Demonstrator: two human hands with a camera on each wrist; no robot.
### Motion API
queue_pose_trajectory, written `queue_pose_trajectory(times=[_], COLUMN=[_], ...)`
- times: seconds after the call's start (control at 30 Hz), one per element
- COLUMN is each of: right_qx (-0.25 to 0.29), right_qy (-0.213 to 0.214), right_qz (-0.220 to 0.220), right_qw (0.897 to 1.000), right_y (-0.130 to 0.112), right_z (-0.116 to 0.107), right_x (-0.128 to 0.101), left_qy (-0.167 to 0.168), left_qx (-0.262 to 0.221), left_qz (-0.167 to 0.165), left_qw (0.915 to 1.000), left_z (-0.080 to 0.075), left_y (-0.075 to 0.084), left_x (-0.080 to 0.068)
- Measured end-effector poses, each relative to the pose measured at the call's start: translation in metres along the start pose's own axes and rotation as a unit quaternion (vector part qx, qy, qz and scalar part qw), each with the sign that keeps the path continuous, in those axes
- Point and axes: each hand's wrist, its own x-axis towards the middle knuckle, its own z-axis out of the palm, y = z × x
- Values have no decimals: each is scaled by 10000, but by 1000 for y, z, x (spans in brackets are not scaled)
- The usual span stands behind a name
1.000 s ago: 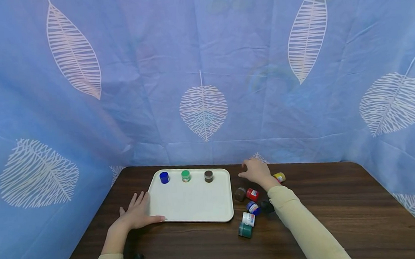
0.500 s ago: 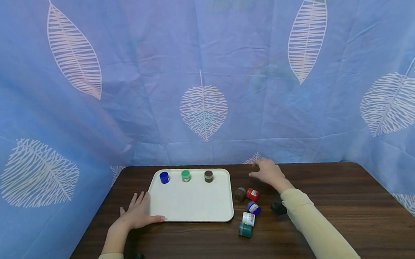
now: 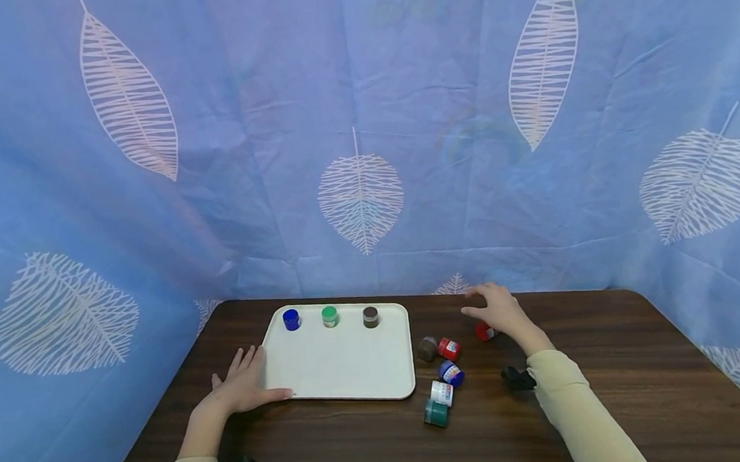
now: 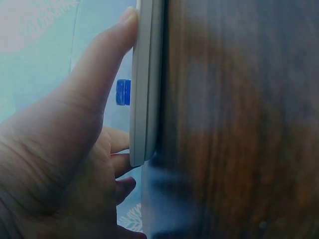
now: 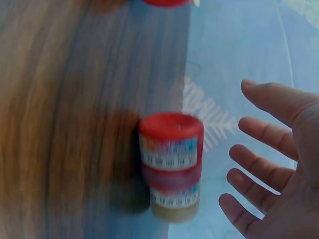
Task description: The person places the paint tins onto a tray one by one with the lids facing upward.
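Note:
My left hand rests at the near left corner of a white tray. Its fingers lie spread along the left edge, and the thumb touches the near rim. On the tray stand a blue paint jar, a green-lidded paint jar and a dark brown one. My right hand hovers over the table's far right part with nothing in it, fingers apart. Beside it lies a red paint jar, with a yellow paint jar partly hidden behind it.
Right of the tray lie a brown jar, another red jar, a blue jar, a white jar and a dark green jar. A blue leaf-patterned cloth hangs behind the dark wooden table.
My right hand has moved right, away from the tray, over the red and yellow jars. The left hand keeps its place on the tray. The head view has shifted slightly.

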Motion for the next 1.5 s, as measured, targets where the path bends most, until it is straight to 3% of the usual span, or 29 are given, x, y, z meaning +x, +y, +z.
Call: queue_pose_trajectory(times=[0.23,0.53,0.9,1.5], right_qx=[343,373,170,26], right_qy=[30,-210,-881,-749], right_qz=[5,-308,-44,105], right_qw=[9994,9986,9960,9971], right_y=[26,54,65,71], right_z=[-9,-19,-16,-14], right_x=[-6,-13,-18,-24], left_qy=[-26,16,-14,8], left_qx=[1,6,-6,18], left_qz=[24,41,10,28], left_qw=[10000,10000,10000,10000], left_z=[-4,-8,-5,-4], left_y=[-1,3,3,4], left_x=[-1,-4,-3,-3])
